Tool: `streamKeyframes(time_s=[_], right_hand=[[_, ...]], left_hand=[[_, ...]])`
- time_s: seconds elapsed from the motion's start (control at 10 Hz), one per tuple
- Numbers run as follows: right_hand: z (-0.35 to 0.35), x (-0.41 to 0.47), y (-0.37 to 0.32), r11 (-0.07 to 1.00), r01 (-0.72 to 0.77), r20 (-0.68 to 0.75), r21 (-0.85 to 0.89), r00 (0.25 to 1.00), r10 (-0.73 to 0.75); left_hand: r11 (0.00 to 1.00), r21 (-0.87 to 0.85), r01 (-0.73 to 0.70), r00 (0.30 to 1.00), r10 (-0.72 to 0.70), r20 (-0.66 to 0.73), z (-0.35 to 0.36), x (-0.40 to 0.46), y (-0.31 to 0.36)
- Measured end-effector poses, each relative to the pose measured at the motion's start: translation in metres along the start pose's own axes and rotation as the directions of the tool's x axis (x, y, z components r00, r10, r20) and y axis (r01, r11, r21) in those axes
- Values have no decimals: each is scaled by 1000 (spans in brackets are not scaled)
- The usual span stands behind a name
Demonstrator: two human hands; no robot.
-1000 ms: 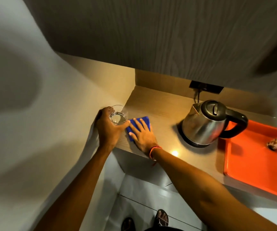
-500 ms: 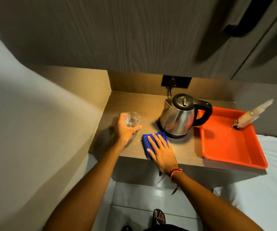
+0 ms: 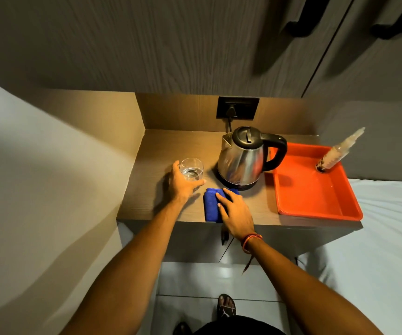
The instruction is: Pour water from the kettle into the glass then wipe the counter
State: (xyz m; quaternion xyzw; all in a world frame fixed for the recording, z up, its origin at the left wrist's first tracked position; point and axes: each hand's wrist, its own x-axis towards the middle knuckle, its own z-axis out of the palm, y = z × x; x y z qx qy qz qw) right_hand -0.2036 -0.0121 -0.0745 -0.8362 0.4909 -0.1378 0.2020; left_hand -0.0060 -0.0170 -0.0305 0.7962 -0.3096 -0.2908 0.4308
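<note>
Gripping the clear drinking glass point(image 3: 191, 169) of water, your left hand point(image 3: 182, 183) has its fingers point(image 3: 198, 182) wrapped around it on the wooden bench point(image 3: 161, 151). Your right hand point(image 3: 236, 211) presses its fingers point(image 3: 221, 198), spread flat, on the folded blue cloth point(image 3: 211, 205). Just beyond those fingertips stands the steel kettle point(image 3: 242, 160).

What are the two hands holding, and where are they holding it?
The left hand grips the glass around its side. The right hand lies flat on the blue cloth.
</note>
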Motion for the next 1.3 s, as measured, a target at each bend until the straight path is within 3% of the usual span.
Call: streamKeyframes(time_s=[0.1, 0.2, 0.3, 0.4, 0.5, 0.6, 0.7, 0.8, 0.9, 1.0, 1.1, 1.2, 1.3], right_hand=[[-8, 5, -2, 970, -143, -70, 195, 985, 160], [-13, 12, -3, 912, -245, -93, 329, 953, 290], [-14, 16, 0, 845, -266, -111, 464, 929, 353], [-30, 15, -2, 651, -307, -65, 694, 874, 482], [-72, 20, 11, 389, -240, 12, 889, 864, 503], [-126, 12, 41, 46, -281, 234, 959, 868, 439], [-168, -3, 91, 127, -374, 287, 919, 853, 436], [-184, 0, 136, 352, -313, 45, 882, 800, 598], [-177, 6, 164, 537, -462, -14, 706, 748, 663], [-162, 7, 180, 682, -587, 24, 437, 765, 643], [-154, 7, 176, 755, -595, 103, 275, 799, 592], [-150, 6, 173, 812, -577, 87, 89, 816, 571], [-157, -5, 161, 829, -558, -41, -33, 830, 557]], left_hand=[[959, 235, 155, 983, -127, -133, 16, -29, -16], [875, 470, 115, 993, -88, -80, 43, -66, -21], [879, 474, 55, 995, -90, 51, 57, -82, -1], [966, 253, 44, 985, -84, 152, 64, -85, 33], [993, -14, -114, 976, 115, 183, 72, -100, 78], [970, -210, -125, 951, 178, 255, 91, -113, 119], [960, -279, -10, 923, 116, 367, 126, -120, 142], [987, -157, 19, 916, 46, 400, 166, -120, 145], [996, 84, -38, 920, 2, 392, 199, -117, 143], [859, 420, -292, 917, 127, 378, 220, -119, 137], [686, 590, -426, 892, 210, 400, 220, -121, 126], [577, 637, -512, 858, 308, 411, 214, -126, 114], [546, 613, -570, 820, 427, 382, 199, -133, 112]])
